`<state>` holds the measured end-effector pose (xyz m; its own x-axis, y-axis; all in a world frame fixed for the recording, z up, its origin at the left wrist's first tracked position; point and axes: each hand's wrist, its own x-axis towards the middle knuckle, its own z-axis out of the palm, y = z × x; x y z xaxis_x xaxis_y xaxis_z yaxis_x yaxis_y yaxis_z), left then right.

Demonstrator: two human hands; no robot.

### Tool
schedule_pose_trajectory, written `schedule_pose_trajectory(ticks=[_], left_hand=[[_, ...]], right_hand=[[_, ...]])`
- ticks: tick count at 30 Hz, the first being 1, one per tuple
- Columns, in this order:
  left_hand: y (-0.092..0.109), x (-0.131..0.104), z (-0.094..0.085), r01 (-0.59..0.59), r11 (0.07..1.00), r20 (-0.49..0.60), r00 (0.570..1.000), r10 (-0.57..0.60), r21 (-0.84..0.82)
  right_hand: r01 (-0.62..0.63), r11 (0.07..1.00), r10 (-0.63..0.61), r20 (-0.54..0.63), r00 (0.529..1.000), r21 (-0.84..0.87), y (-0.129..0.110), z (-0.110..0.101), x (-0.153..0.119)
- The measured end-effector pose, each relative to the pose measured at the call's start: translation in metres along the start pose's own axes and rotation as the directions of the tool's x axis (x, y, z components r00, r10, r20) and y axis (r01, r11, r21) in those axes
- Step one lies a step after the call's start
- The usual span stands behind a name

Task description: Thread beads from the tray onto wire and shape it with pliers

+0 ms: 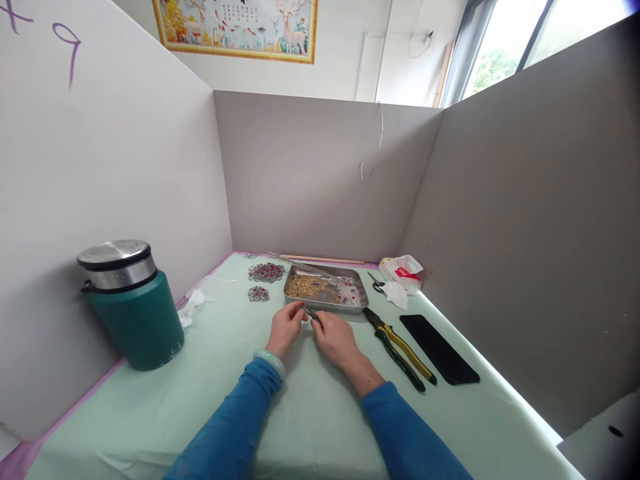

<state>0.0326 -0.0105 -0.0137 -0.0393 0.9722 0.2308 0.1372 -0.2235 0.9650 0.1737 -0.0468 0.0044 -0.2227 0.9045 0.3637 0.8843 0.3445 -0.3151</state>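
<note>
My left hand (287,328) is closed in a pinch at the near edge of the metal tray (327,307); what its fingertips hold is too small to name. Beside it, my right hand (336,339) is wrapped round a slim metal tool (312,315), whose tip points toward the left fingertips. Inside the tray are gold beads (306,287) on the left and clear and red beads (349,292) on the right. Two piles of silver and red pieces, a larger one (267,272) and a smaller one (259,294), lie left of the tray.
Green-handled pliers (403,348) and a black phone (439,349) lie at the right. Behind them are scissors (376,283), a tissue (395,294) and a tissue pack (401,272). A green flask (134,313) stands at the left. Grey panels (320,173) enclose the table.
</note>
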Motion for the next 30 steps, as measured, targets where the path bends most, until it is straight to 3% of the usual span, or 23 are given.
schedule_pose_trajectory(ticks=[15,23,30], left_hand=[[0.011,-0.006,-0.004,-0.123,0.887,0.007,0.991,0.134,0.446],[0.011,-0.007,-0.005,-0.161,0.873,0.011,0.984,0.176,0.461],[0.014,-0.003,-0.014,-0.214,0.933,0.139,0.974,0.18,0.29]], right_hand=[[0.012,1.0,-0.012,0.009,1.0,-0.015,0.002,0.003,0.001],[0.036,0.999,-0.035,-0.021,0.999,0.04,0.003,0.003,0.002],[0.045,0.908,-0.112,0.139,0.984,0.417,0.016,-0.009,0.008]])
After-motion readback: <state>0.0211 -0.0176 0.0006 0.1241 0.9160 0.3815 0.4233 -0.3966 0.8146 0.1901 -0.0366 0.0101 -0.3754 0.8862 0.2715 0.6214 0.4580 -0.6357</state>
